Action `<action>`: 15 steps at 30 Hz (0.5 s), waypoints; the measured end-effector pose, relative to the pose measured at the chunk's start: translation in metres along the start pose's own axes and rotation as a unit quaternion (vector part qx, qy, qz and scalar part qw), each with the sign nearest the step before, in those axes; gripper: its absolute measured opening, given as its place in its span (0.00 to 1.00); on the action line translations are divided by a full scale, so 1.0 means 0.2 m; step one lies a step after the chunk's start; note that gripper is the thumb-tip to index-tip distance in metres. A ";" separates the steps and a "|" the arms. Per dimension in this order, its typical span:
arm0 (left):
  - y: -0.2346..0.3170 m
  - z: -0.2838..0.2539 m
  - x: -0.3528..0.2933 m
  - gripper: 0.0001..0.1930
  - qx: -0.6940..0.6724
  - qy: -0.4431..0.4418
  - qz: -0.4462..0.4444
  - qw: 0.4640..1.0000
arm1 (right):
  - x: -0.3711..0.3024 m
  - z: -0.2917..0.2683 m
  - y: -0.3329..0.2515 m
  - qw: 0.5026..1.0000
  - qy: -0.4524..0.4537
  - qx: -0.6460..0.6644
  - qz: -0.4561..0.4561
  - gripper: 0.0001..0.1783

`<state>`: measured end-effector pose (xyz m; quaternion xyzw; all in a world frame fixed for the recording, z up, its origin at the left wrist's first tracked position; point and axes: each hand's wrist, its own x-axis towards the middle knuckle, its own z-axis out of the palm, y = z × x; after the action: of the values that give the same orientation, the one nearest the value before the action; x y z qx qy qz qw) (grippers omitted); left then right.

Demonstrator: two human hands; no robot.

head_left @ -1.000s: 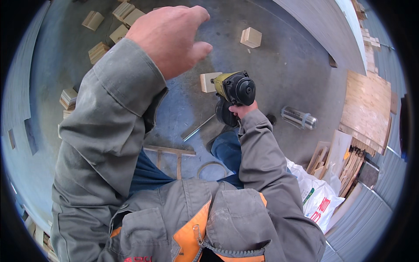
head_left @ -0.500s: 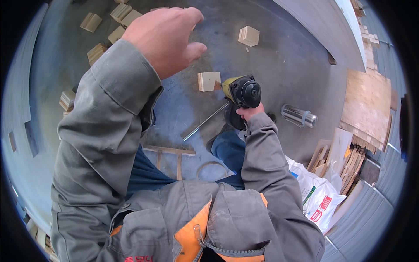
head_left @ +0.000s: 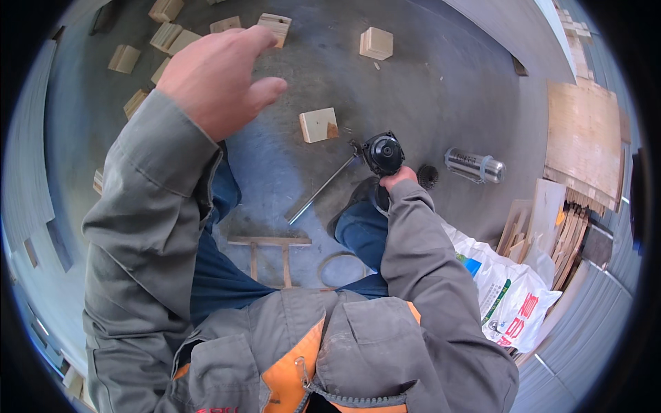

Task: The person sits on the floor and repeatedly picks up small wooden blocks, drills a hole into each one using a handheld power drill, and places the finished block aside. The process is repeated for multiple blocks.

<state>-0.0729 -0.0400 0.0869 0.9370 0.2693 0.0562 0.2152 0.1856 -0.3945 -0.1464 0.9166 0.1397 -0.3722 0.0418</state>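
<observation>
My left hand (head_left: 212, 81) is raised over the floor at the left, thumb and forefinger apart with nothing seen between them; its other fingers are mostly hidden. Beyond its fingertips lies a wooden block (head_left: 275, 26). In my right hand (head_left: 398, 177) is a power tool that looks like a nail gun (head_left: 383, 153), seen from its round black top end. Just left of the tool, a pale wooden block (head_left: 318, 125) with a brown corner rests on the floor. A thin metal rod (head_left: 322, 191) with a dark head slants beside my right leg.
Several wooden blocks (head_left: 124, 59) are scattered at the far left, another block (head_left: 376, 43) farther ahead. Right of the tool are a dark ridged round piece (head_left: 428, 177) and a steel flask (head_left: 475, 166). Plywood sheets (head_left: 582, 138) and a white sack (head_left: 506, 296) line the right side.
My left hand has moved left. The nail gun has turned in my right hand, so its yellow side no longer shows. The view has shifted slightly.
</observation>
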 end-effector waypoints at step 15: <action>-0.11 0.39 -0.01 0.28 0.071 -0.210 -0.110 0.969 | 0.14 0.05 0.14 0.987 0.002 0.143 0.072 0.23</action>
<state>-0.0680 -0.0536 0.0073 0.9053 0.3228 -0.1857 0.2043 0.2053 -0.4167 -0.1741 0.9216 0.0191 -0.3823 -0.0634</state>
